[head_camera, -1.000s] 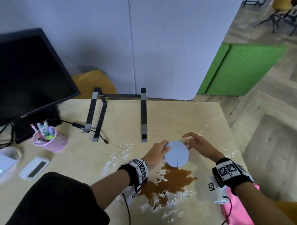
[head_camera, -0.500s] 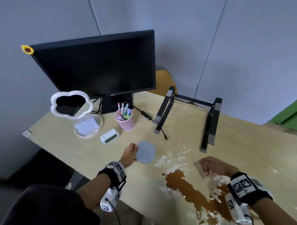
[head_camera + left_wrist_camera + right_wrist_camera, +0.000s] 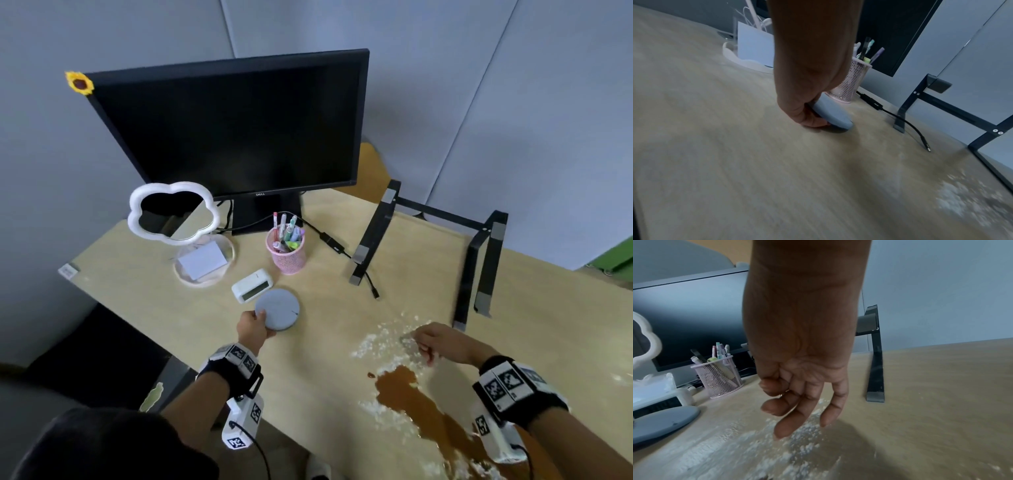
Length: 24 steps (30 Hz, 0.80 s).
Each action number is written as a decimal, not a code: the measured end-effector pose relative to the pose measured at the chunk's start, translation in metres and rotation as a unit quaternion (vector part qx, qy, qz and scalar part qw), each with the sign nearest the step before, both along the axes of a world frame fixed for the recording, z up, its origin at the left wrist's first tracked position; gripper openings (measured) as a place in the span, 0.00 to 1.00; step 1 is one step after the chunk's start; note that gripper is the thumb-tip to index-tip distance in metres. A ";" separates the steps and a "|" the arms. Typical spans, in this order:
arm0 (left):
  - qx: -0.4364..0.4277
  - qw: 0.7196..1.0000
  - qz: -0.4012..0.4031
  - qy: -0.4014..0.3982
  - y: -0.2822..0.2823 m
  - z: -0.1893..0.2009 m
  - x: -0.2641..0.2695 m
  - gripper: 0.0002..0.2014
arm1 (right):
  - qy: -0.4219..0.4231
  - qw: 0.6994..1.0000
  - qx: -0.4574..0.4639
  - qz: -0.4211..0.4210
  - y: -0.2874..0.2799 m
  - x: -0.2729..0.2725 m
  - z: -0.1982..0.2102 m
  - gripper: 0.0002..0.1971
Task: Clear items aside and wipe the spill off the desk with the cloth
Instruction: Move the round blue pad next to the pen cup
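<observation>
A round grey-blue disc (image 3: 278,309) lies low over the desk beside a white clock, and my left hand (image 3: 255,327) pinches its near rim. In the left wrist view the disc (image 3: 831,113) is tilted, its near edge lifted by my left hand (image 3: 809,112). A brown liquid spill (image 3: 411,397) with white powder (image 3: 387,346) around it spreads over the desk's right front. My right hand (image 3: 431,342) hovers over the powder with loosely curled fingers (image 3: 797,415), holding nothing. No cloth is in view.
A black monitor (image 3: 239,130) stands at the back. In front of it are a white flower-shaped mirror (image 3: 173,212), a pink mesh pen cup (image 3: 287,253), a white clock (image 3: 251,285) and a loose cable (image 3: 359,270). A black laptop stand (image 3: 472,260) stands right of centre.
My left hand has carried the disc leftward, away from the spill, to beside the white clock. The right hand let go of it and stays over the powder. The head view swung left.
</observation>
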State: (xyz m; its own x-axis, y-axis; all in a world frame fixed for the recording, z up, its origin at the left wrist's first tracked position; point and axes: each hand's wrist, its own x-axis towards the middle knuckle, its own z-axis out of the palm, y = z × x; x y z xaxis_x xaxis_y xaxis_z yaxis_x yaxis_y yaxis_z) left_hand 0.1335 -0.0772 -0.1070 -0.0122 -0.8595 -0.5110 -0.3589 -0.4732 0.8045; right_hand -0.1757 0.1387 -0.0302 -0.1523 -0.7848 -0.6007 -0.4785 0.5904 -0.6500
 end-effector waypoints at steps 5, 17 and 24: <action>-0.017 0.996 -0.034 -0.081 -0.015 -0.002 0.010 0.15 | -0.004 1.000 0.005 -0.013 0.004 -0.006 -0.006 0.20; 0.029 0.932 -0.236 -0.272 -0.027 0.017 0.013 0.21 | 0.011 0.999 0.000 -0.031 0.009 0.007 -0.005 0.20; -0.086 0.902 -0.293 -0.307 -0.008 0.043 -0.007 0.18 | 0.025 0.997 -0.034 -0.068 0.022 0.018 0.001 0.17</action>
